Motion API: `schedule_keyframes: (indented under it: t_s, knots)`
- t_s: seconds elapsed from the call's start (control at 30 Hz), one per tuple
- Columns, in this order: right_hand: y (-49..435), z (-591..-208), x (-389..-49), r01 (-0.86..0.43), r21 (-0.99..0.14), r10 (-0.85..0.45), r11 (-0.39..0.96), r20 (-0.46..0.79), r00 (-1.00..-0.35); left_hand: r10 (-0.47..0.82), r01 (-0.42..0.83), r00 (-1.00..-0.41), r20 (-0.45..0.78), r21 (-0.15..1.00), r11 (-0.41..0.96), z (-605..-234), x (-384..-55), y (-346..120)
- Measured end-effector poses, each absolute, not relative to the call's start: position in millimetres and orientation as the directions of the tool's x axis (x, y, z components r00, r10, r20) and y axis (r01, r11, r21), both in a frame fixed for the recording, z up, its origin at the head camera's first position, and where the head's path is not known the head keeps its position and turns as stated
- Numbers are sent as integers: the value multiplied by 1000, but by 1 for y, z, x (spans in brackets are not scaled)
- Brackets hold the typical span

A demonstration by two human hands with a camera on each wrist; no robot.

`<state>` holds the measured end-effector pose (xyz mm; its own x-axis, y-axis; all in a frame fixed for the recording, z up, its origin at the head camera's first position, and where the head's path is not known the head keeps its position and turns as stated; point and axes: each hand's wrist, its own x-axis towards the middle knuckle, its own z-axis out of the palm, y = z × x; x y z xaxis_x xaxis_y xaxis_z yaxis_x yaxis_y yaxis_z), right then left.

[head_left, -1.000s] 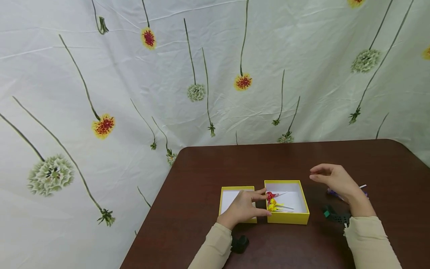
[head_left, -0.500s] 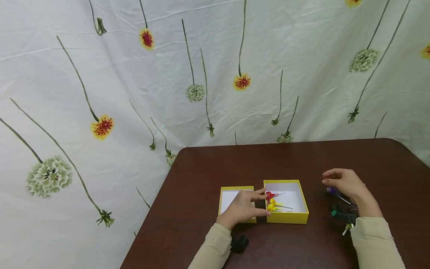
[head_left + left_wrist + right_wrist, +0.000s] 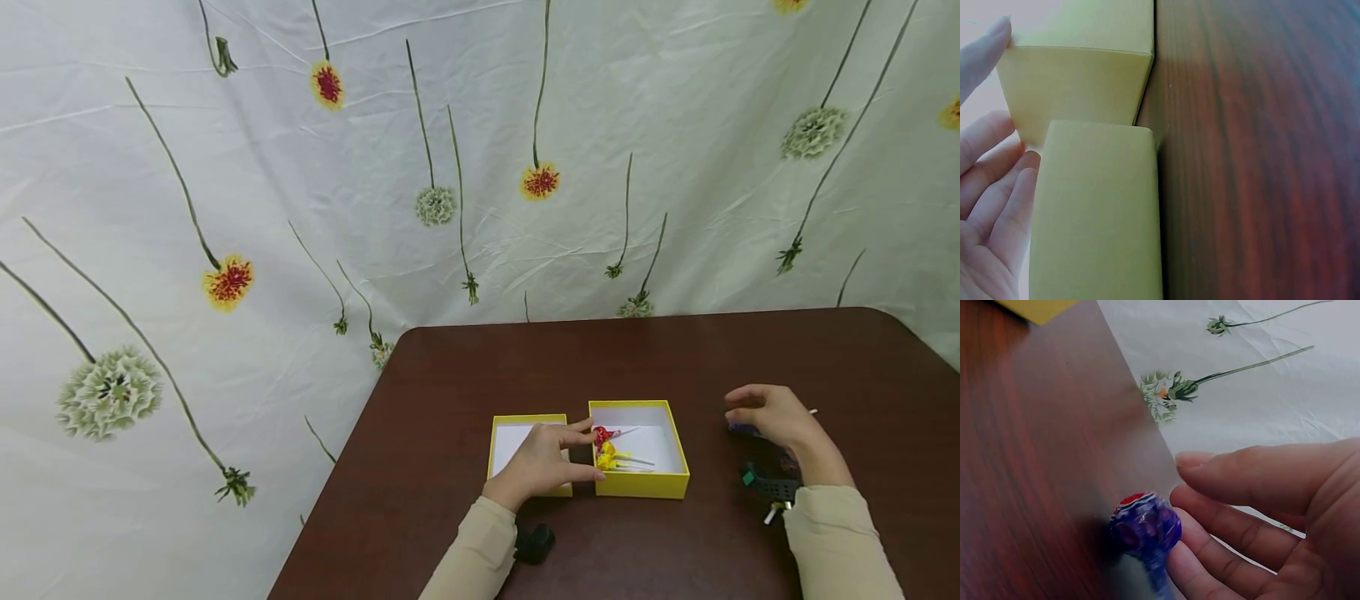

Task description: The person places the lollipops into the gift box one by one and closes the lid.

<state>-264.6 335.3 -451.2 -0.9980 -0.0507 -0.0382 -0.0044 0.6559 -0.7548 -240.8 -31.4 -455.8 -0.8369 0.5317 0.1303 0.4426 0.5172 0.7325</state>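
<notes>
My left hand holds the left side of a yellow box, thumb near the front corner, fingertips at the rim. Red and yellow lollipops lie inside on its white floor. Over the table at the right, my right hand is beside a purple-wrapped lollipop. In the right wrist view its thumb and fingers are apart, fingertips just behind the candy; whether they touch it I cannot tell. The left wrist view shows fingers along the yellow walls.
A shallower yellow tray or lid sits left of the box, partly behind my left hand. Near the right wrist lie more lollipops, one with a white stick. Dark wrist cameras jut below both hands. A floral cloth hangs behind the brown table.
My right hand has moved right and slightly nearer, from beside the box to the purple lollipop, and lowered. The left hand and box stay in place.
</notes>
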Motion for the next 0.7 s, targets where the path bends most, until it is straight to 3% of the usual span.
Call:
schedule_keyframes:
  t_s: [0.7]
  knots:
    - [336, -457, -264, 2, -744, -67, 669, -63, -996, 524, 431, -844, 115, 726, 536, -454, -240, -30]
